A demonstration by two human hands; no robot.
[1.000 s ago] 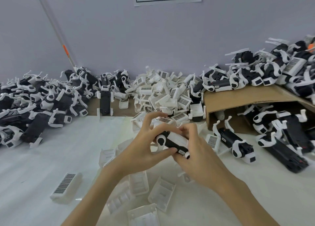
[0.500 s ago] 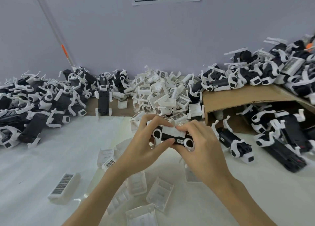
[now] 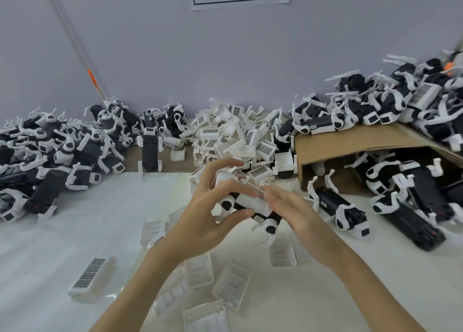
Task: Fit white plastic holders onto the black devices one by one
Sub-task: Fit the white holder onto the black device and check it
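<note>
Two hands hold one device (image 3: 271, 217) above the desk (image 3: 75, 234), with a white holder (image 3: 251, 201) lying along its upper face. The left hand (image 3: 208, 219) curls round the near-left end: its thumb sits under the holder and its fingers (image 3: 226, 167) arch over the top, pinching holder and device together. The right hand (image 3: 295, 211) lies over the right part of the device, its fingers fairly straight and pressing the holder's barcoded edge; whether the thumb grips underneath cannot be told.

Handling, as a judgement:
- The device appears rigid and light enough for one hand. Its smooth black shell may slip, so take hold across the body, between thumb and fingers, clear of the round white ends.
- The holder appears to be thin moulded plastic, stiff but with some flex. Press on its flat back, close to the fingertips, not on the thin side walls, which could bend or crack.

Loose holders (image 3: 231, 287) lie on the desk below the wrists. Beyond the fingertips lies a holder pile (image 3: 240, 136).
</note>
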